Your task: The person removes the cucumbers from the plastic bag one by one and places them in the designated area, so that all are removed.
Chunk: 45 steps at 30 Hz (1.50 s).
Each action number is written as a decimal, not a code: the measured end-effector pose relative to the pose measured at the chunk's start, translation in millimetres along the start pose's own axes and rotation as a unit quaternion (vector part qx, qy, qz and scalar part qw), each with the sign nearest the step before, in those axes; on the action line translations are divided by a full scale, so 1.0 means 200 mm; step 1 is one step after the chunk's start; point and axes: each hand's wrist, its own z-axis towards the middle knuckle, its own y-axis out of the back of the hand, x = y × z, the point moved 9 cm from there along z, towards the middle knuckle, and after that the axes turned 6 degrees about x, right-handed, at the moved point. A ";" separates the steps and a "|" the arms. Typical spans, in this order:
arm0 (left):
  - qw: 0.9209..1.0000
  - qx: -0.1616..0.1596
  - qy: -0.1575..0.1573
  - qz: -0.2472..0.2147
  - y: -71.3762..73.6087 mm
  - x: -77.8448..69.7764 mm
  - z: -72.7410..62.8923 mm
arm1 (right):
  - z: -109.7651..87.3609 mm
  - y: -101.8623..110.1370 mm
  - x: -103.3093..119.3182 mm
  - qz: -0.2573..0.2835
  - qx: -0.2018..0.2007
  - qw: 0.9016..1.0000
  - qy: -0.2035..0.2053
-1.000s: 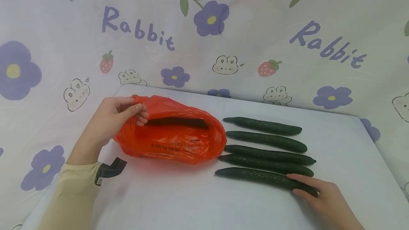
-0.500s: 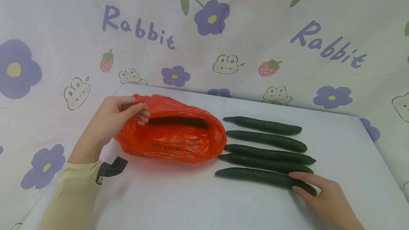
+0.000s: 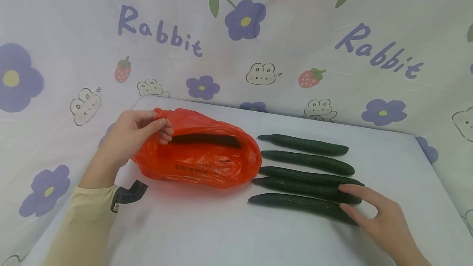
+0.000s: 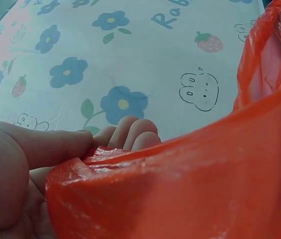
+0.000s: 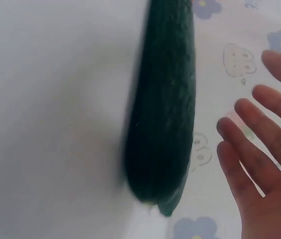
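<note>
My left hand (image 3: 129,138) pinches the rim of a red plastic bag (image 3: 207,177). The bag lies on its side with its mouth held apart, and a long dark object (image 3: 207,139) shows inside. In the left wrist view, the thumb and fingers of my left hand (image 4: 56,149) close on the red film (image 4: 195,189). Several dark green cucumbers lie side by side to the bag's right. Above the right end of the nearest cucumber (image 3: 295,204), my right hand (image 3: 384,221) has its fingers spread. In the right wrist view, my right hand (image 5: 265,159) is apart from a cucumber (image 5: 163,109).
A white tabletop (image 3: 207,233) carries everything. Behind it hangs a pale cloth (image 3: 288,32) printed with flowers, rabbits and strawberries. A small black device (image 3: 129,194) is strapped at my left wrist over a beige sleeve (image 3: 85,225).
My right hand has let go of the nearest cucumber's right end and risen slightly, its thumb and fingers spreading. The left hand and bag have stayed in place.
</note>
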 end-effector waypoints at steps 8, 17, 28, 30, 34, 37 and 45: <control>1.000 0.002 -0.003 -0.003 0.00 -0.01 0.00 | 0.13 -0.02 0.10 0.019 0.002 1.000 0.005; 1.000 0.004 -0.006 -0.007 0.00 -0.02 0.01 | 0.34 -0.12 0.25 0.069 0.025 0.995 0.073; 1.000 0.005 0.004 0.002 -0.01 -0.02 0.01 | 0.58 -0.26 0.43 0.081 0.063 0.987 0.121; 1.000 0.005 0.004 0.002 -0.01 -0.02 0.01 | 0.62 -0.29 0.45 0.083 0.072 0.986 0.123; 1.000 0.005 0.000 -0.003 -0.01 -0.02 0.01 | 0.69 -0.34 0.49 0.090 0.085 0.985 0.123; 1.000 0.004 -0.001 -0.002 0.00 -0.02 0.01 | 0.74 -0.40 0.52 0.099 0.105 0.983 0.116; 1.000 -0.002 -0.009 0.020 0.00 -0.01 -0.01 | 0.85 -0.53 0.65 0.141 0.153 0.968 0.140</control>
